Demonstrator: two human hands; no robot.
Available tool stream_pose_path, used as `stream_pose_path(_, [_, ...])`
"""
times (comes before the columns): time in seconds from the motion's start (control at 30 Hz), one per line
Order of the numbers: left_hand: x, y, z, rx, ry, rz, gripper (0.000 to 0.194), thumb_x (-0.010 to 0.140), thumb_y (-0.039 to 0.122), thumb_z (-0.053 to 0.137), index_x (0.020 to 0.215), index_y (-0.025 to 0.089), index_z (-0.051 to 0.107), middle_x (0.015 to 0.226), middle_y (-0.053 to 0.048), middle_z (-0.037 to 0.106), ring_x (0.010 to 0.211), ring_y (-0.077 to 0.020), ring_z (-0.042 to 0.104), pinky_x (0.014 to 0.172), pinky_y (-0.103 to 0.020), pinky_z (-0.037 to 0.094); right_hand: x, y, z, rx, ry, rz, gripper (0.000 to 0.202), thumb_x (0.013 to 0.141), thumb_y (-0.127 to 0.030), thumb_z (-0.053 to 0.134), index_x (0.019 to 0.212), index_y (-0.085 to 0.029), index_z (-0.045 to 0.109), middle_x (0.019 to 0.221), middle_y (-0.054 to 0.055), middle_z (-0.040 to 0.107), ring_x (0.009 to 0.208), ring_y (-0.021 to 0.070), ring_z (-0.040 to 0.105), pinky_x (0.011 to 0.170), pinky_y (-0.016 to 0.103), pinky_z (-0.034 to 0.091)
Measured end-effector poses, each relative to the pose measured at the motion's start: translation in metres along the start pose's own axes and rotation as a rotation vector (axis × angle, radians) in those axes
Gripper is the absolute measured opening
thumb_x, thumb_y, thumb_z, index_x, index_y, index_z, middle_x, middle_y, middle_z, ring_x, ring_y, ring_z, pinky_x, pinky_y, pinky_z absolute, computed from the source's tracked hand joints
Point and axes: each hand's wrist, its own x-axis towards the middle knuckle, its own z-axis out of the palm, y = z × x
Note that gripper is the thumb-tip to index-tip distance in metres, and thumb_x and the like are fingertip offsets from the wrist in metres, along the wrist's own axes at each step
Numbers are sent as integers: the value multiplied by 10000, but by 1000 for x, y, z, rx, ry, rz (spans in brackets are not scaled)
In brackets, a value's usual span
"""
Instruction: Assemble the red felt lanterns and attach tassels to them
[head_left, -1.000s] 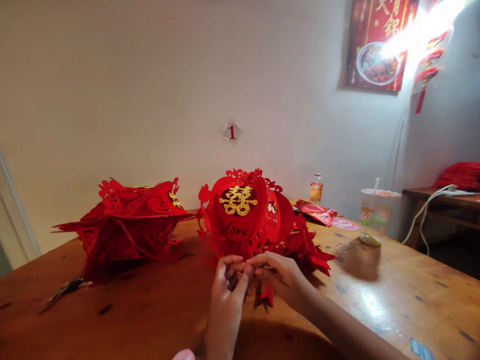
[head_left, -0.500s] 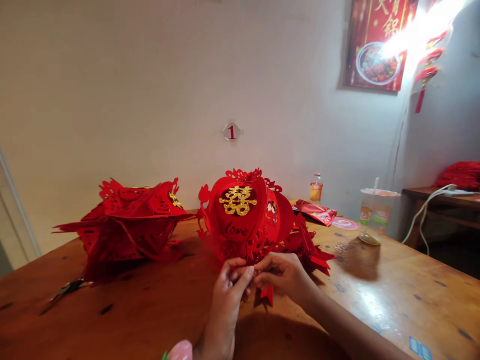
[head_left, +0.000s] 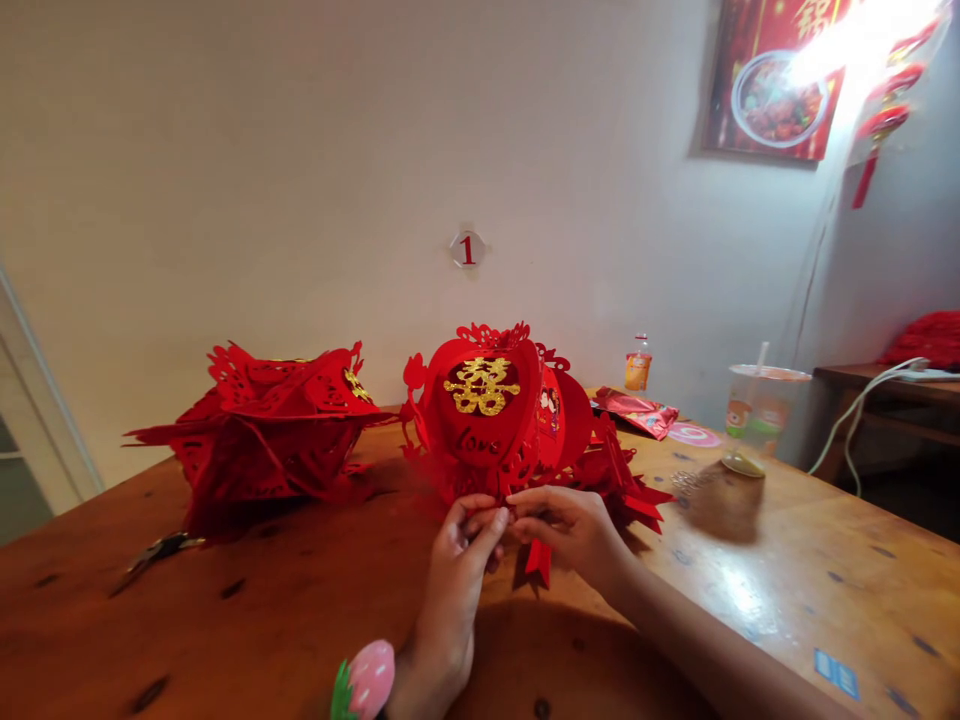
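A red paper lantern (head_left: 480, 430) with a gold double character and the word "Love" stands at the centre of the wooden table. At its lower front edge, my left hand (head_left: 474, 545) is closed, thumb against fingers. My right hand (head_left: 566, 525) pinches close beside it, fingertips almost touching the left ones. What lies between the fingertips is too small to make out. Red ribbon-like tails (head_left: 538, 562) hang just below the hands. Further left rests a second red paper lantern (head_left: 270, 440), partly folded.
Scissors (head_left: 159, 555) lie at the left. To the right are a red wrapper (head_left: 637, 412), a small orange bottle (head_left: 637, 365), a plastic cup with a straw (head_left: 761, 415) and a round pink card (head_left: 694, 434). A side table (head_left: 885, 385) bears red items and cables.
The view has shifted slightly, so the table's items appear a little higher and further right. Both hands stay together at the lantern's lower edge, with only slight finger movement.
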Motion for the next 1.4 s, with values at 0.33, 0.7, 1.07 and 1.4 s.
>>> stream_pose_path(0.33, [6,-4,-4,28,-33,7,352,583,306,749,803,173,509,626,43,603,555,-74,541,495,-159,368,-1,-6,0,-101,69,-63,127,761,-310,640,829,-212,682,687,11,703,584,135,661,569,213,538])
stream_pose_path(0.7, [5,-5,-4,26,-11,-1,344,561,296,752,757,169,499,599,56,578,551,-67,524,473,-145,352,-2,-11,1,-175,79,-124,105,794,-277,603,827,-206,673,675,12,688,590,125,654,571,197,527])
stream_pose_path(1.07, [5,-5,-3,19,-40,26,319,582,323,740,734,173,504,571,56,554,493,-62,473,469,-162,343,-1,-8,0,-261,63,-172,128,790,-274,609,884,-201,658,788,29,694,703,127,648,613,201,515])
stream_pose_path(1.4, [1,-9,-4,198,-136,90,244,696,365,643,734,171,500,706,9,600,558,-77,477,497,-176,363,11,-14,-101,-469,890,-279,141,793,-295,581,876,-210,658,753,13,649,672,139,606,622,272,486])
